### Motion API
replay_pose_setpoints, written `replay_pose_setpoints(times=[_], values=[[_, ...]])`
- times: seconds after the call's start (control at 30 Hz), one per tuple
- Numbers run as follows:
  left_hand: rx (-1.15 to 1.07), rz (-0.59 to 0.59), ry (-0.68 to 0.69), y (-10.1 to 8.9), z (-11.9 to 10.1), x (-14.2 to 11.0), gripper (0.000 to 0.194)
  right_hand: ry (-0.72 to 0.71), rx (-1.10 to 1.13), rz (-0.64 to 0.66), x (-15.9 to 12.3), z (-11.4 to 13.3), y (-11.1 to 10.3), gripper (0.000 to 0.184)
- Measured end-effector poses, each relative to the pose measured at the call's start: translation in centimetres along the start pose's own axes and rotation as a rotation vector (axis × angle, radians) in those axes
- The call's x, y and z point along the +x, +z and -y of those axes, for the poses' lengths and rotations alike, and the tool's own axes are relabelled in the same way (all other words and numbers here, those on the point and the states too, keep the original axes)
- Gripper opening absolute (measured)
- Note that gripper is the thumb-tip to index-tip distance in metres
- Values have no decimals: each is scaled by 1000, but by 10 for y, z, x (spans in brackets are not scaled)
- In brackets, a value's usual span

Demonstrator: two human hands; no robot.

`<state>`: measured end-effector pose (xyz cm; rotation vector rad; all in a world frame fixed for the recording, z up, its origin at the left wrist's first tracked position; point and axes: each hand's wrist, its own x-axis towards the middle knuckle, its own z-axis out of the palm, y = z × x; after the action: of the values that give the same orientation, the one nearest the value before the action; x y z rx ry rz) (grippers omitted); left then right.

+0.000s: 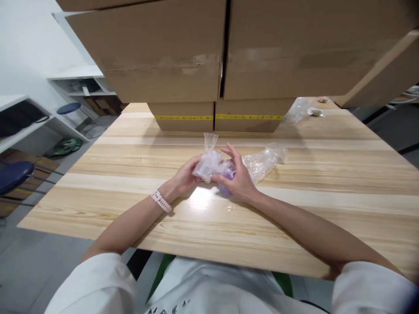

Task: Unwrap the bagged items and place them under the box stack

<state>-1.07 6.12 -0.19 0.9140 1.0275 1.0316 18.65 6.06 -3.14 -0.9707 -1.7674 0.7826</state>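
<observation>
A small clear plastic bag, crumpled, with its gathered top standing up, is between my two hands above the table. My left hand is closed around its left side. My right hand grips its right side, the thumb pressed on the lower edge and the upper fingers raised. What the bag contains is too blurred to name. Something purple and shiny shows under my right palm, partly hidden by it. Just beyond that hand a loose clear plastic wrapper lies on the wood.
Large cardboard boxes are stacked across the far side of the wooden table, overhanging toward me. More clear plastic lies at the back right. Tiny clear scraps sit near the front. Blue stools and white shelves stand at left.
</observation>
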Motion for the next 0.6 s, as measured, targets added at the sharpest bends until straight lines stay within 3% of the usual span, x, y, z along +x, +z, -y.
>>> replay_pose_setpoints(times=[0.1, 0.17, 0.3, 0.43, 0.6], values=[[-152, 173, -87, 4, 2, -7, 49, -132, -69, 5, 0, 5, -3, 49], [-177, 240, -100, 5, 3, -9, 49, -130, -30, -14, 4, 7, -6, 26], [-185, 243, -127, -1, 1, -9, 50, 73, 120, -90, 22, 6, -26, 21], [-69, 198, -103, -7, -9, -7, 56, 143, 251, -216, 45, 7, -59, 18], [-73, 217, -25, -7, -21, -12, 58, 264, 257, -82, 56, 22, -93, 20]])
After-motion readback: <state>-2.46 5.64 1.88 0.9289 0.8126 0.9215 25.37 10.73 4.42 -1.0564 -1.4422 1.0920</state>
